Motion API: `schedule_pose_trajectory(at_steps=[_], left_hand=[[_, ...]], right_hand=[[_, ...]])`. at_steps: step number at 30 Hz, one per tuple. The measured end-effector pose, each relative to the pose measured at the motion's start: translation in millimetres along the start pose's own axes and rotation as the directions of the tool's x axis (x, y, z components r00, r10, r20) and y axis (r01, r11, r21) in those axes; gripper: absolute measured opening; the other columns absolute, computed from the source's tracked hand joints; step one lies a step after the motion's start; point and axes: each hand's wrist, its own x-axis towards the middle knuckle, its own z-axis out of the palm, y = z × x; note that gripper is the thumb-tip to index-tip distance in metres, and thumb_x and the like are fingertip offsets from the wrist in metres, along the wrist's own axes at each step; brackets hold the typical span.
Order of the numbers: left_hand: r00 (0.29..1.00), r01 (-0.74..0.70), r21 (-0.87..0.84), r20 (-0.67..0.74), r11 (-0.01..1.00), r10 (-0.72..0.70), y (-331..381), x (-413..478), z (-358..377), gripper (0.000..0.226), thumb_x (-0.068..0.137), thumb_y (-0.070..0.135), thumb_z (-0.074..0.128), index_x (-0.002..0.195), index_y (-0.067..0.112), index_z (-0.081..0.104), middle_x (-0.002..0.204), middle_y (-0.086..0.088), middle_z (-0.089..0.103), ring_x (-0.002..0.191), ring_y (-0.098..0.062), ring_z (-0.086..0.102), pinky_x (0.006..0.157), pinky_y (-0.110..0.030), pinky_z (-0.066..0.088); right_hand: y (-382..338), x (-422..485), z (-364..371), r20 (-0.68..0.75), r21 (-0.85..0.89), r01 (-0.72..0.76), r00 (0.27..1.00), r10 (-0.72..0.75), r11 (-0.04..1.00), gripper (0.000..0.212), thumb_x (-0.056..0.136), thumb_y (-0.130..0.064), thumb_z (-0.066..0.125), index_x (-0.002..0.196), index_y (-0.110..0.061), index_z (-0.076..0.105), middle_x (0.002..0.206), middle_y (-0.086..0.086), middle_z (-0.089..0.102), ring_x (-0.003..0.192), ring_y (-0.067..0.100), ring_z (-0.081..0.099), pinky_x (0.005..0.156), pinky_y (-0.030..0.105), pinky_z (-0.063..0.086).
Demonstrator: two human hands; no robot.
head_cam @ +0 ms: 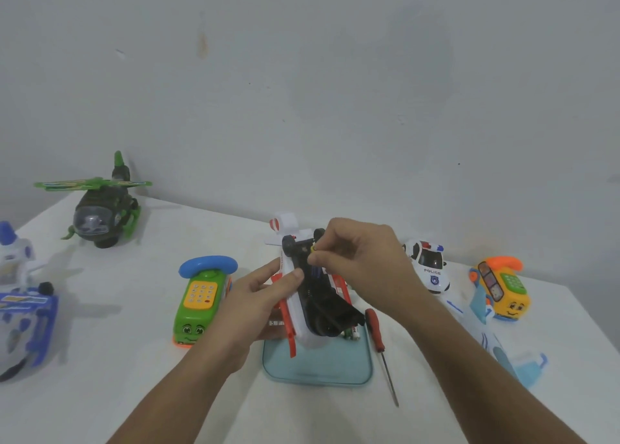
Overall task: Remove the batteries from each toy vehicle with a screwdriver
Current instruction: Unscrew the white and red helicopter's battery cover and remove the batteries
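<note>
Two hands: my left hand grips the upturned helicopter; my right hand pinches a yellow bit on its underside.
Helicopter: held over the tray.
Screwdriver: on the surface, beside the tray.
Flanking: green phone, police car.

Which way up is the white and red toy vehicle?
Upside down: the white and red toy vehicle shows its black underside and wheels, gripped by the left hand.

I see a white-and-red toy vehicle, black underneath, at centre; small yellow piece at its 12 o'clock; red-handled screwdriver at 4; pale teal tray at 6; camouflage-green helicopter at 10; white police car at 3.
</note>
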Motion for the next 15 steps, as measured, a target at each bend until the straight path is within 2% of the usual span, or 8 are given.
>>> schedule_pose_trajectory(at_steps=[3, 7, 12, 15], left_hand=[[1.0, -0.006, -0.009, 0.005, 1.0, 0.006, 1.5, -1.2, -1.3, 0.031, 0.089, 0.036, 0.067, 0.119, 0.034, 0.066, 0.084, 0.001, 0.077, 0.061, -0.012, 0.07, 0.057, -0.026, 0.054], [1.0, -0.004, -0.022, 0.023, 1.0, 0.004, 3.3, -1.0, -1.5, 0.03, 0.088, 0.036, 0.067, 0.118, 0.033, 0.069, 0.088, -0.001, 0.077, 0.063, -0.014, 0.069, 0.062, -0.031, 0.055], [0.999, 0.004, -0.041, 0.047, 0.999, -0.002, 5.8, -1.4, 0.5, 0.027, 0.089, 0.034, 0.066, 0.116, 0.03, 0.07, 0.082, 0.0, 0.076, 0.061, -0.014, 0.068, 0.057, -0.028, 0.054], [0.999, 0.004, -0.037, 0.047, 0.999, -0.003, 5.9, -1.0, 0.0, 0.029, 0.089, 0.034, 0.066, 0.118, 0.029, 0.07, 0.08, 0.0, 0.076, 0.06, -0.013, 0.068, 0.054, -0.026, 0.053]], right_hand=[[4.7, 0.0, 3.2, -0.006, 0.02, 0.057, 0.998, -0.057, 0.998, 0.008, 0.079, -0.01, 0.077, 0.075, -0.008, 0.071, 0.071, -0.007, 0.068, 0.069, 0.009, 0.062, 0.067, 0.022, 0.051], [7.5, -1.4, 5.6, -0.041, 0.084, 0.076, 0.997, -0.073, 0.994, 0.006, 0.079, -0.008, 0.077, 0.074, -0.01, 0.073, 0.074, -0.008, 0.07, 0.069, 0.007, 0.064, 0.067, 0.019, 0.052], [12.8, 0.4, 6.9, -0.057, -0.004, 0.174, 0.983, -0.174, 0.985, 0.008, 0.077, -0.01, 0.079, 0.072, -0.011, 0.072, 0.08, -0.007, 0.069, 0.072, 0.006, 0.061, 0.066, 0.022, 0.05], [21.2, 0.8, 8.4, -0.044, -0.07, 0.261, 0.963, -0.264, 0.963, 0.01, 0.075, -0.013, 0.079, 0.07, -0.01, 0.07, 0.081, -0.008, 0.066, 0.074, 0.001, 0.058, 0.067, 0.016, 0.047]])
